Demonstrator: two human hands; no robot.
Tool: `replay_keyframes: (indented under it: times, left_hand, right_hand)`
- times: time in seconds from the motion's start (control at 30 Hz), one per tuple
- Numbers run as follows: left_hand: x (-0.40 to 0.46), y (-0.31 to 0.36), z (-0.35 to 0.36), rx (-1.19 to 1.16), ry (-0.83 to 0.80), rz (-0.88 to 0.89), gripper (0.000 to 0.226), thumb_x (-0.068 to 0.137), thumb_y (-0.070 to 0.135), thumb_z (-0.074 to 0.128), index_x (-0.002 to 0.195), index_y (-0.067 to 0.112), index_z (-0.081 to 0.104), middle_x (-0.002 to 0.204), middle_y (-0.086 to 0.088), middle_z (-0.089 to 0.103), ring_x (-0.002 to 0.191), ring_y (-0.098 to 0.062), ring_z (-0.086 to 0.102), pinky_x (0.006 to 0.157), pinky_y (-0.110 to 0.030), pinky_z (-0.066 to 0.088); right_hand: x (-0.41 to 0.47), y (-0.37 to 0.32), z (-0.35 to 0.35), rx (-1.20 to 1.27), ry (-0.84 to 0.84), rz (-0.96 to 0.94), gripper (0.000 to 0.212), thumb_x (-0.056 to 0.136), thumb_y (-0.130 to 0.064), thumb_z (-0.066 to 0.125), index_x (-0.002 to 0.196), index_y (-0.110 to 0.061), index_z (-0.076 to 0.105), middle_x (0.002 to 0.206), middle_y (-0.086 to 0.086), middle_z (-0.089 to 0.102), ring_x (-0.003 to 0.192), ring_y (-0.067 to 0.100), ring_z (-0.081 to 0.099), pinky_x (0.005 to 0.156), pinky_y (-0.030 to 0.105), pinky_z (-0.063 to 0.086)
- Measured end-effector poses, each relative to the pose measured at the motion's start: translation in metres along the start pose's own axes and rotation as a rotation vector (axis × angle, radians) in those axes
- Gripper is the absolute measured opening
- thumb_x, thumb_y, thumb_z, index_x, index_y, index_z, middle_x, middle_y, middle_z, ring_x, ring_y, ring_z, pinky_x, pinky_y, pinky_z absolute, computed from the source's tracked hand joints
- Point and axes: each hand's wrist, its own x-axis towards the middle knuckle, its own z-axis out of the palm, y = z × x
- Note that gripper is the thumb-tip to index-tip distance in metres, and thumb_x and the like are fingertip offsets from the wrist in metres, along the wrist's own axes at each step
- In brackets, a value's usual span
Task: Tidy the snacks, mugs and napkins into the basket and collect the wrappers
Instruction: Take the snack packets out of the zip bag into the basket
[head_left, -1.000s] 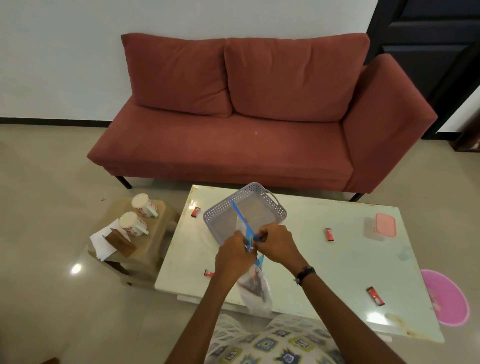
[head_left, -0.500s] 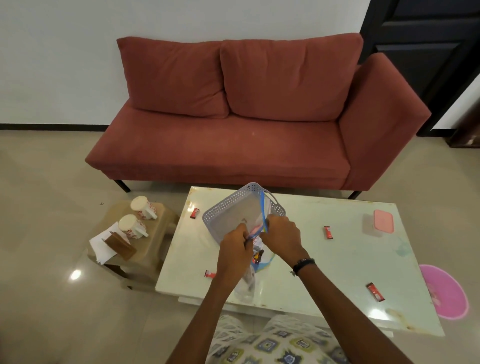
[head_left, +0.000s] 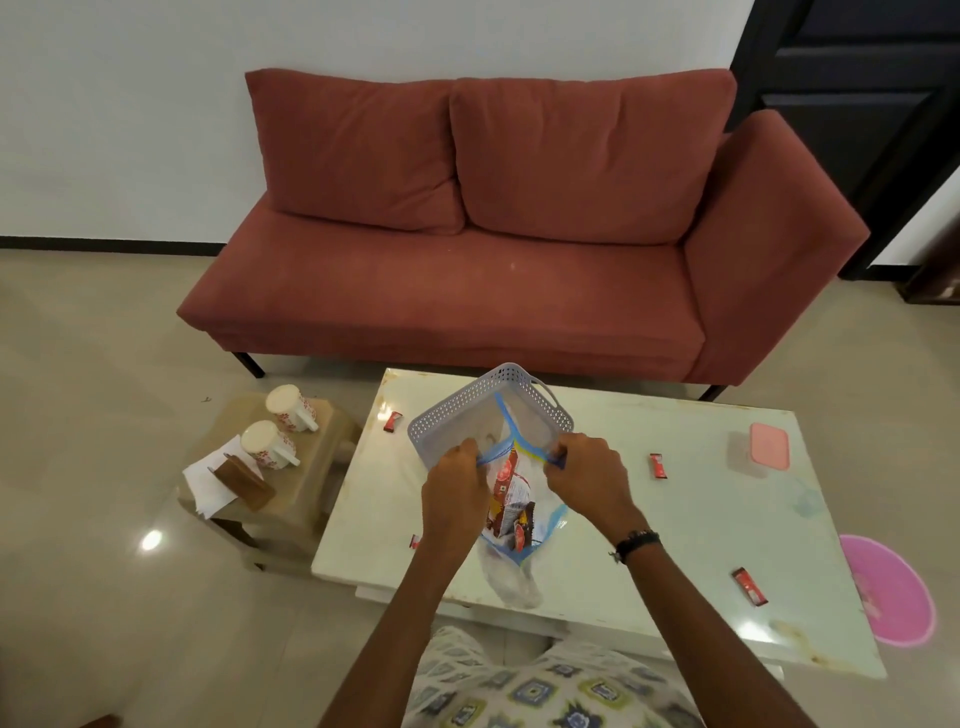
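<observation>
Over the near middle of the white table, my left hand and my right hand each pinch one side of the blue-edged mouth of a clear zip bag, holding it spread wide. Red snack packets lie inside the bag. Just behind the hands stands the grey perforated basket. Small red wrappers lie on the table: one at the far left, one at the right, one near the front right, one partly hidden by my left wrist.
A low beige stool left of the table holds two white patterned mugs, white napkins and a brown holder. A pink lidded box sits at the table's far right. A pink mat lies on the floor. A red sofa stands behind.
The bag's zip was closed and held between both hands a second ago; now my hands have pulled apart sideways and the bag's mouth is open, showing the snacks inside.
</observation>
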Motion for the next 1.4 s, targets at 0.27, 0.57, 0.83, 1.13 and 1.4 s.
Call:
replay_keyframes:
  times: [0.27,0.57,0.83,1.13,1.4]
  left_hand:
    - [-0.006,0.008,0.005,-0.068,0.025,0.078,0.027,0.092,0.032,0.052,0.103,0.007,0.056,0.104,-0.01,0.068,0.091,-0.024,0.065,0.086,-0.031,0.053]
    - [0.011,-0.014,-0.004,0.031,0.028,0.004,0.026,0.098,0.025,0.04,0.12,0.012,0.045,0.105,-0.01,0.066,0.09,-0.029,0.067,0.079,-0.04,0.057]
    - [0.022,-0.007,0.001,-0.368,-0.015,-0.071,0.013,0.1,0.02,0.037,0.106,0.012,0.045,0.111,-0.014,0.061,0.1,-0.026,0.062,0.076,-0.025,0.052]
    - [0.014,-0.005,0.001,-0.386,0.051,-0.076,0.007,0.098,0.019,0.041,0.102,0.014,0.044,0.107,-0.007,0.057,0.092,-0.015,0.058,0.065,-0.009,0.044]
    - [0.0,-0.004,0.004,-0.417,0.069,-0.038,0.004,0.098,0.019,0.041,0.095,0.017,0.04,0.094,-0.003,0.058,0.08,-0.016,0.061,0.061,-0.013,0.047]
  right_hand:
    - [0.012,-0.02,-0.001,-0.009,0.007,-0.164,0.014,0.086,-0.018,0.06,0.095,-0.007,0.064,0.097,0.01,0.068,0.087,0.027,0.061,0.065,0.024,0.041]
    - [0.014,-0.008,-0.007,0.055,0.073,-0.071,0.009,0.082,-0.013,0.058,0.089,-0.011,0.063,0.096,0.01,0.068,0.087,0.031,0.062,0.069,0.031,0.045]
    - [0.01,-0.004,-0.001,-0.14,0.423,-0.41,0.026,0.068,0.011,0.065,0.085,-0.008,0.059,0.085,0.01,0.061,0.078,0.027,0.056,0.055,0.032,0.042]
    - [0.02,-0.017,0.055,-0.05,-0.336,-0.048,0.027,0.092,-0.02,0.05,0.105,0.002,0.058,0.113,0.019,0.063,0.109,0.034,0.058,0.084,0.035,0.044]
    - [0.028,-0.022,0.073,0.018,-0.278,0.128,0.037,0.094,-0.029,0.044,0.12,-0.005,0.054,0.125,0.016,0.058,0.116,0.032,0.055,0.095,0.037,0.045]
